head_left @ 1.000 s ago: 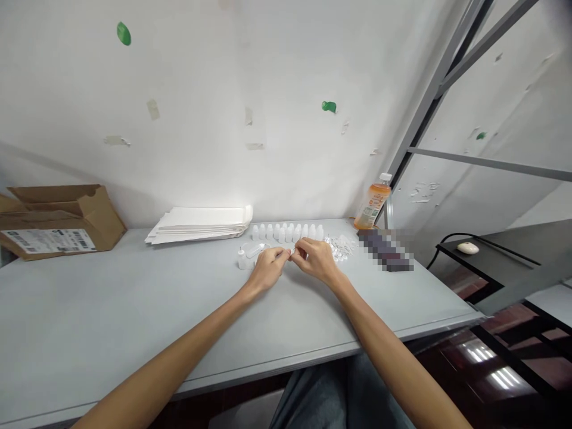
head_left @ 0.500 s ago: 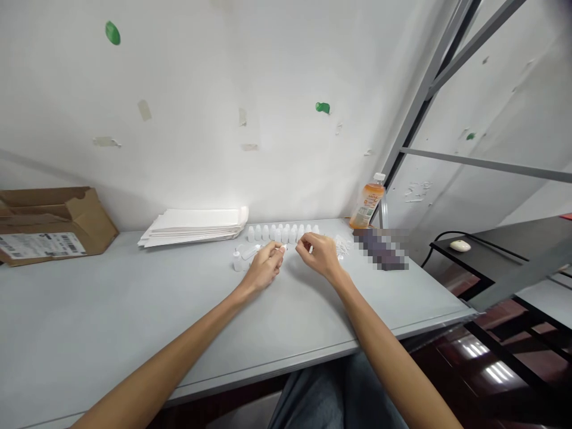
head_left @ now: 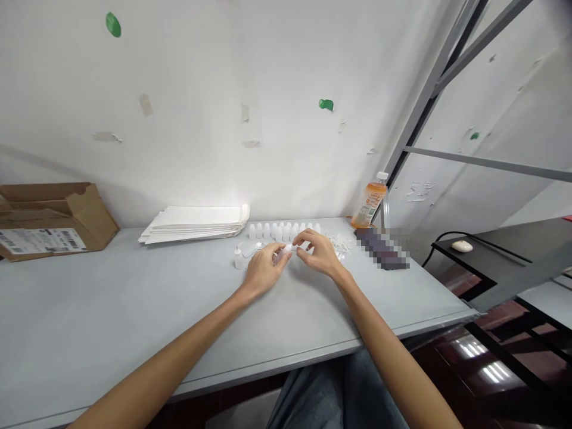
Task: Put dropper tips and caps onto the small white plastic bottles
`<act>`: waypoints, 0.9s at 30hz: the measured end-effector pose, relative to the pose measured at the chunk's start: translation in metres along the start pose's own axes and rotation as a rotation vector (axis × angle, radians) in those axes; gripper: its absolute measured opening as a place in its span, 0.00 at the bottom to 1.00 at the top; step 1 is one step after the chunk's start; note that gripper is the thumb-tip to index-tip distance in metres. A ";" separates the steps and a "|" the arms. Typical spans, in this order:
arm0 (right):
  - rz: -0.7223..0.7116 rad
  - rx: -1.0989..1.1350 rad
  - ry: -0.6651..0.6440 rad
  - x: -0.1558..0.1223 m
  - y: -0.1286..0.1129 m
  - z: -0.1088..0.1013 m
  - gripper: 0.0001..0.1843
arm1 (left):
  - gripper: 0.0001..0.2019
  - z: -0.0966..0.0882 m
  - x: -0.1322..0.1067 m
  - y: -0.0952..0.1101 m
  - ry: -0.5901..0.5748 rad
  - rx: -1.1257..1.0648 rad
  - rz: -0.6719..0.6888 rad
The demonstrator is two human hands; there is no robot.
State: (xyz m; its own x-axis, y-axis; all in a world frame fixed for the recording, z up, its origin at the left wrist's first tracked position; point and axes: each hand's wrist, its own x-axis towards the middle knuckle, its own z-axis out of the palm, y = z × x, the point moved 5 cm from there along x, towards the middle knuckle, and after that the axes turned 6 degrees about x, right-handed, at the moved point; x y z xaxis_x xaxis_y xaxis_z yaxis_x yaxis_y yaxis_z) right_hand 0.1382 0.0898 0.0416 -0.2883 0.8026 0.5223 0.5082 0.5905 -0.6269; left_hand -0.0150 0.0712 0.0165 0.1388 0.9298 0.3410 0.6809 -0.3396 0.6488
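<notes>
1. Left hand point(head_left: 264, 269): half closed, fingers curled, thumb and fingertips pinching a small translucent white plastic tube point(head_left: 284, 254). Right hand point(head_left: 319, 254): loosely curved, neither spread nor fisted, fingertips just at the tube's upper end, at about 2 o'clock from the left hand; a firm grip or a light touch, impossible to tell at this size.

2. Both hands over the far edge of a pale grey desk point(head_left: 107, 298), close together. Just at 10 o'clock from the left hand, one white plastic dropper bottle point(head_left: 238, 259) upright, beside a clear plastic piece point(head_left: 250, 249) lying flat. At 12 o'clock, a tight row of upright white plastic bottles point(head_left: 283, 232) along the wall. At 2 o'clock from the right hand, a loose heap of small clear plastic parts point(head_left: 340, 244).

3. Farther along the desk: at 10 o'clock, a stack of white paper envelopes point(head_left: 194, 225); at 9 o'clock, a brown cardboard box point(head_left: 44, 220) with a printed label; at 2 o'clock, an orange-filled plastic drink bottle point(head_left: 369, 204) and a pixelated dark object point(head_left: 382, 249). Behind, a white taped wall point(head_left: 179, 107) and a grey metal frame point(head_left: 429, 89).

4. Tube lying slantwise, long axis running from 8 o'clock to 2 o'clock, held above the desk between both hands; which end leads, too small to tell.
</notes>
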 end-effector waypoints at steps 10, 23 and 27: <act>0.196 0.339 -0.088 0.002 -0.002 0.008 0.18 | 0.12 -0.007 -0.004 0.005 0.053 0.063 0.000; 0.303 0.585 -0.254 -0.001 0.003 0.018 0.23 | 0.10 -0.012 -0.006 0.011 0.107 0.012 0.006; 0.339 0.660 -0.301 -0.002 0.005 0.021 0.25 | 0.10 -0.010 -0.008 0.010 0.107 0.000 0.026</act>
State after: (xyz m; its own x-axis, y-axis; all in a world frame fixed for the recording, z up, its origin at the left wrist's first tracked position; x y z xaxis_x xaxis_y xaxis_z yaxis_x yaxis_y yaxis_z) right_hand 0.1246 0.0927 0.0250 -0.4586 0.8801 0.1227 0.0494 0.1631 -0.9854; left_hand -0.0162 0.0585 0.0272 0.0791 0.9001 0.4285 0.6783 -0.3636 0.6385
